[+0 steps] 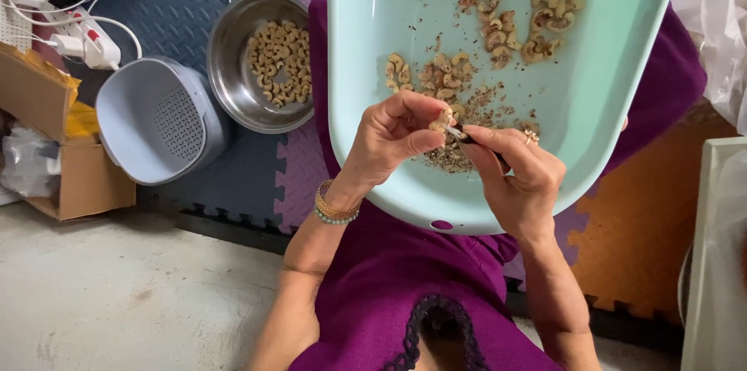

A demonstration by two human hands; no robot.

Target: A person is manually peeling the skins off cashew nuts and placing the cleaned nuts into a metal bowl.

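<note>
My left hand (pixel 393 138) pinches a single cashew nut (pixel 441 120) between thumb and fingers over the mint-green plastic tub (pixel 373 36) on my lap. My right hand (pixel 517 176) grips a small dark-handled knife (pixel 467 138) whose blade tip touches that nut. Under both hands lies a heap of brown skin scraps (pixel 459 155). Several unpeeled cashews (pixel 498 5) sit in clusters farther up in the tub. Gold and green bangles circle my left wrist, and a ring is on my right hand.
A steel bowl (pixel 233 68) with several pale peeled cashews stands on the foam mat left of the tub. Beside it are a grey strainer basket (pixel 156 118), a cardboard box (pixel 47 145), and power strips with white cables (pixel 85 36). A white bin edge (pixel 712 262) is at right.
</note>
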